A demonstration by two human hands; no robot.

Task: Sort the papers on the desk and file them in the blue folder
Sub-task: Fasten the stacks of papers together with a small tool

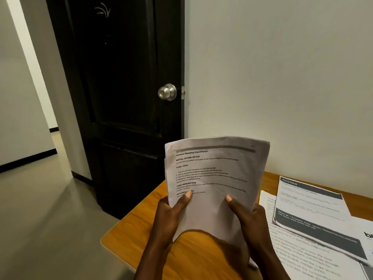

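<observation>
Two hands hold one paper stack (216, 178) upright, above the near left corner of the wooden desk (141, 225) and clear of its top. Left hand (171, 217) grips the stack's lower left edge, thumb flat on the front page, fingers curled behind. Right hand (248, 221) grips the lower right part the same way, thumb on the front. Top page is printed, headed "Perfume Sampling Classification", and bows slightly. Offset edges at the upper left show more than one sheet; exact count unclear.

Loose papers lie flat on the desk to the right. A sheet with a dark "KITCHEN" header (310, 201) sits on top of a large-print text sheet (302, 253), and both overlap other pages running out of view. These are just beside the right hand, and it does not touch them.

Behind the desk is a black door (121, 98) with a silver knob (167, 92), and a pale wall (282, 77) to its right.
</observation>
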